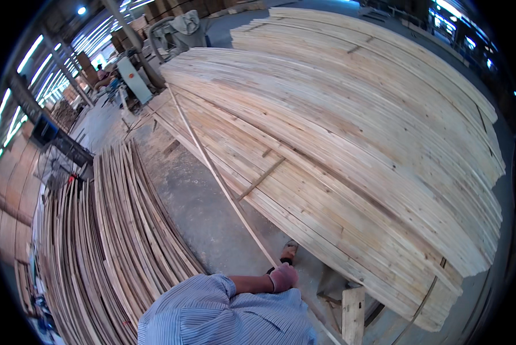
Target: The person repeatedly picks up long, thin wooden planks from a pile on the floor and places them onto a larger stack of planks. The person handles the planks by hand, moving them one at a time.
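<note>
My left hand (284,278), in a pinkish glove, is closed around a long thin wood strip (215,169). From the hand the strip runs far forward and to the left. Its far end lies near the corner of a low stack of pale boards (304,198). Behind the hand, the strip seems to continue past my striped shirt toward the lower edge. My left forearm reaches across from the sleeve, with a shoe (290,250) just beyond the hand. My right hand is out of view.
On the left lies a wide pile of long, rough strips (120,218). Taller layers of pale boards (350,115) stand at the right. A short upright board (353,316) is near the lower edge. Dusty concrete floor (197,204) runs between the piles; a pale panel (134,80) stands farther back.
</note>
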A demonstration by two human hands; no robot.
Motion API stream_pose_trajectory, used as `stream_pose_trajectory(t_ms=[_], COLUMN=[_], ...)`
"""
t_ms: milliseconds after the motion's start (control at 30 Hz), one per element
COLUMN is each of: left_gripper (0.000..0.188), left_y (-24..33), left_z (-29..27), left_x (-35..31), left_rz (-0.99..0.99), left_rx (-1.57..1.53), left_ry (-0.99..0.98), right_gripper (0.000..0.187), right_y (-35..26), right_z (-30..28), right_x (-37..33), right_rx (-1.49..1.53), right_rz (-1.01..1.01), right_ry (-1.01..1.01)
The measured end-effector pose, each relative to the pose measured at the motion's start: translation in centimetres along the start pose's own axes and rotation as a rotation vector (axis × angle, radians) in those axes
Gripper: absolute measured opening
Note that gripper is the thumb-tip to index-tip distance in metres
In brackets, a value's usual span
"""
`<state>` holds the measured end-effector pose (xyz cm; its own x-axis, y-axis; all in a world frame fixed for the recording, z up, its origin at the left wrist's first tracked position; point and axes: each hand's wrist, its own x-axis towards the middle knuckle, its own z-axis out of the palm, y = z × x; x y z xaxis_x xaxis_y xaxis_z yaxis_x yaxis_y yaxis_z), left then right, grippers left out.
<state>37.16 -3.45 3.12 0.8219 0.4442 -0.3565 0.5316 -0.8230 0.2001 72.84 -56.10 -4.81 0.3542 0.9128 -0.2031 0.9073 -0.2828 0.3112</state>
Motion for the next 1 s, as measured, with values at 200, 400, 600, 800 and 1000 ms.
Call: stream_pose_trajectory(t_ms=[200, 400, 600, 800, 1000], left_gripper=[0.019, 0.017, 0.019, 0.018, 0.029], left_y=[2.8, 3.5, 0.8, -7.5, -14.4], left_z=[0.9, 0.8, 1.5, 3.6, 2.3], left_x=[-3.8, -8.2, -13.4, -18.5, -24.5], left_rz=[0.025, -0.047, -0.16, -0.268, -0.696], left_rx=[0.048, 0.055, 0.031, 0.047, 0.189], left_ry=[-0.038, -0.037, 0.032, 0.111, 0.385], right_gripper=[0.032, 0.031, 0.031, 0.031, 0.032], right_y=[0.9, -2.8, -14.4, -20.1, -23.6], right_z=[15.0, 9.7, -9.2, -20.3, -22.6], right_x=[-9.0, -3.2, 8.8, 11.2, 11.3], right_rx=[-0.154, 0.011, 0.581, 0.68, 0.677], right_rz=[-0.066, -0.169, -0.258, -0.355, -0.383], right_ry=[0.24, 0.179, -0.201, -0.269, -0.352])
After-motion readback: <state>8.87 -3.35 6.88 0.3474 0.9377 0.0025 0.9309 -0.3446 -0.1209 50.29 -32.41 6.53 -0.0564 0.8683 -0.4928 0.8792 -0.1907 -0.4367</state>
